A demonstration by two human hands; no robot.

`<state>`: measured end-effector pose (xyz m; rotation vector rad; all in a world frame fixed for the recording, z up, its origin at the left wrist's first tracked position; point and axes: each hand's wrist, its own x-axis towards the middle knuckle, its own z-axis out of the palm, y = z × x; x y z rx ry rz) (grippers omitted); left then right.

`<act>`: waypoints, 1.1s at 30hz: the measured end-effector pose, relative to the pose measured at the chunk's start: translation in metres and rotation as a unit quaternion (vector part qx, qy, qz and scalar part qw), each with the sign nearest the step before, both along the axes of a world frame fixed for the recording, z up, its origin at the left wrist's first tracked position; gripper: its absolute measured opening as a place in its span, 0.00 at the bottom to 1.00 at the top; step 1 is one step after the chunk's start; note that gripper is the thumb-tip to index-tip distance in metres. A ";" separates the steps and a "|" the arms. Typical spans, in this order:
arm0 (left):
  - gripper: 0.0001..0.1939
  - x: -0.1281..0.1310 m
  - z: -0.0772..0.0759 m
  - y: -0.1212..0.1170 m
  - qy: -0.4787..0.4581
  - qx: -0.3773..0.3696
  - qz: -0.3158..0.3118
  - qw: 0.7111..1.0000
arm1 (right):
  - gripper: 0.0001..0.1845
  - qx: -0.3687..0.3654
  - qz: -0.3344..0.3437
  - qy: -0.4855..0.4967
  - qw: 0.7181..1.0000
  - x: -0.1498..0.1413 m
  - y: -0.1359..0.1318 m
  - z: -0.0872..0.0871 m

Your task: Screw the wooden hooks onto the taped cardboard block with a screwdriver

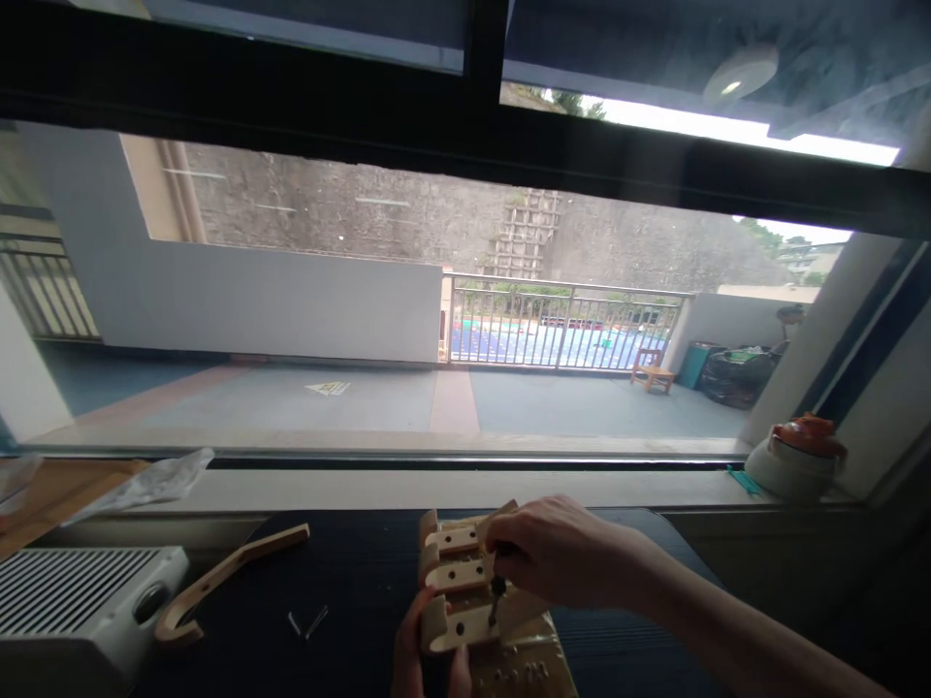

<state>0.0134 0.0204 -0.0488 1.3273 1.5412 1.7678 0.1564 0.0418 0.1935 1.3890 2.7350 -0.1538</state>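
Note:
Several pale wooden hook pieces with dark holes sit side by side on a tape-covered board, low in the view. My left hand is closed around the near end of this wooden hook rack, thumb at the front. From the right, my right hand grips a dark-handled screwdriver, its shaft pointing down at a hole in the nearest hook piece. Whether a screw sits under the tip is too small to tell. On the dark table, a few loose screws lie left of the rack.
A curved wooden piece rests left on the dark table, beside a white slatted appliance. Along the window, the sill holds a plastic bag and, at right, a jug with an orange lid.

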 end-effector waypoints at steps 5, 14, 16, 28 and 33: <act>0.25 -0.002 0.019 -0.014 -0.021 -0.015 -0.048 0.999 | 0.14 -0.015 0.017 0.024 0.999 0.000 0.002 -0.001; 0.27 -0.013 0.032 -0.019 -0.014 -0.061 -0.109 0.992 | 0.12 0.032 -0.005 0.005 0.999 -0.004 0.003 -0.009; 0.28 -0.012 0.033 -0.020 -0.009 -0.072 -0.117 0.990 | 0.11 0.001 0.039 0.015 0.999 -0.002 0.005 -0.006; 0.27 -0.012 0.033 -0.021 0.018 -0.072 -0.116 0.990 | 0.12 -0.004 0.018 -0.001 1.000 0.001 0.008 -0.012; 0.27 -0.011 0.037 -0.021 0.007 -0.071 -0.120 0.990 | 0.10 -0.049 0.044 -0.020 0.998 0.002 0.004 0.001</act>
